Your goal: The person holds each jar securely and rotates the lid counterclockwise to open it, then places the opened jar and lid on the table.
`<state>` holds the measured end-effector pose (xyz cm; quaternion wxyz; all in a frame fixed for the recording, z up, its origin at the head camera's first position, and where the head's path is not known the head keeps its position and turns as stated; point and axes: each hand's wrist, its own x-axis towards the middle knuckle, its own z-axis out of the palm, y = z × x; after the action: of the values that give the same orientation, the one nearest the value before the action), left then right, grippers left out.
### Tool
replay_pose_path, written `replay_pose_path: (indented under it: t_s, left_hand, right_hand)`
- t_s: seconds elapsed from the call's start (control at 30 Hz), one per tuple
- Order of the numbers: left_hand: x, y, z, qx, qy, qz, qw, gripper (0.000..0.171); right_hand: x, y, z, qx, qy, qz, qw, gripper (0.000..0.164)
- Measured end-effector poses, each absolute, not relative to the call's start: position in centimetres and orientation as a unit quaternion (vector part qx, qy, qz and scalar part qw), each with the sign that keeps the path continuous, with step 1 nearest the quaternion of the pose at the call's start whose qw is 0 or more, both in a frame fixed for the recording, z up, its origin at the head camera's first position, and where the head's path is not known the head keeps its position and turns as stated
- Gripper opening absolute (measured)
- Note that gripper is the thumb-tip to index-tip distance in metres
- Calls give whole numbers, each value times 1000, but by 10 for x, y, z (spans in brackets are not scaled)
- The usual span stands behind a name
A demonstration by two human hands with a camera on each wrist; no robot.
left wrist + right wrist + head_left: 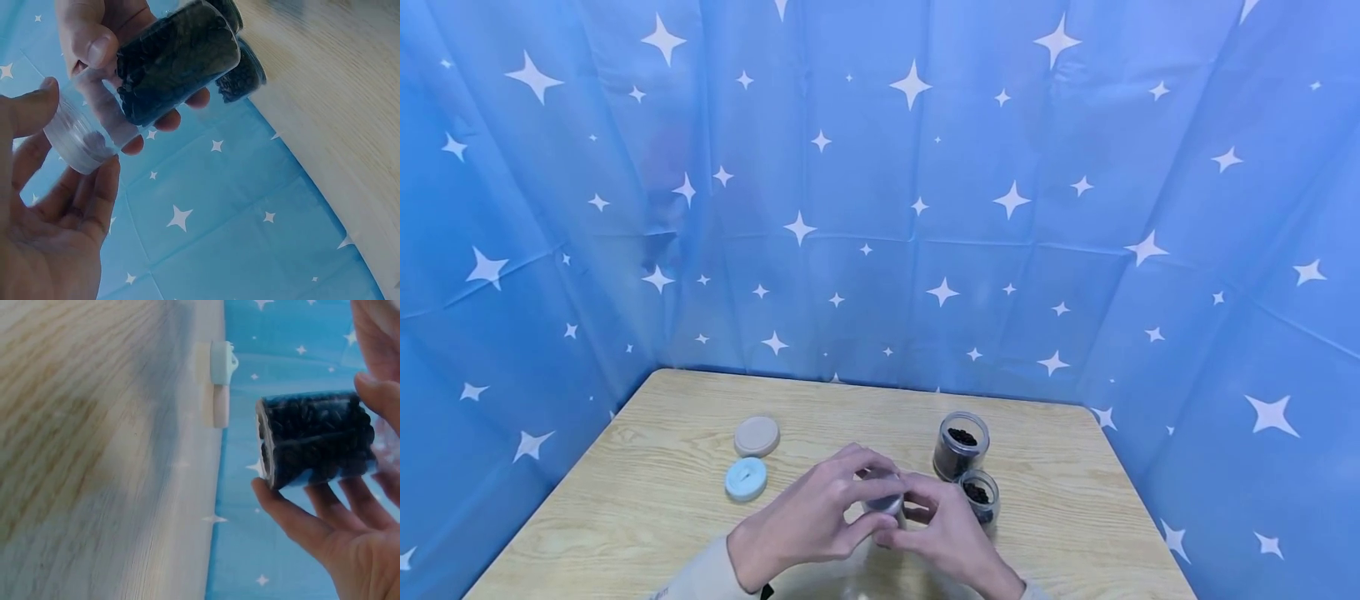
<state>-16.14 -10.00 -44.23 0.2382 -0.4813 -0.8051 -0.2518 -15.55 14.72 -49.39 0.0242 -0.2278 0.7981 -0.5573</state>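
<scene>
A clear jar (886, 505) partly filled with dark beans or seeds (178, 62) is between both hands, its base close to the tabletop in the head view. My left hand (827, 508) grips its clear, ridged top end (81, 137), thumb on one side and fingers on the other. I cannot tell whether that end is a lid or the jar's own neck. Around the jar's body curl the fingers of my right hand (951, 533), with the thumb opposite, as the right wrist view shows.
Two open jars with dark contents, a larger one (955, 460) and a smaller one (987, 510), stand just beyond and beside my right hand. To the left lie a beige lid (756, 436) and a light blue lid (746, 480) on the wooden table (647, 467). A starry blue curtain (865, 183) surrounds it.
</scene>
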Motion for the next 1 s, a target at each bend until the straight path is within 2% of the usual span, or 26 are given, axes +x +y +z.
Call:
replay_pose_path:
  t_s: [0.13,0.23,0.77,1.0]
  left_hand:
    - [-162,-96,-444,-440,-822,-253,260,41]
    - [-161,-95,-443,-418,-830,-263,258,42]
    - [-160,-94,-449,-402,-843,-250,256,41]
    - [-159,-94,-448,-391,-850,-247,253,46]
  right_hand:
    - [-155,144,-495,-228,794,-564,-1,43]
    - [-155,142,-493,-221,800,-558,-12,43]
    - [-152,142,-494,-206,816,-540,0,64]
    - [-153,144,-494,-213,814,-541,-1,63]
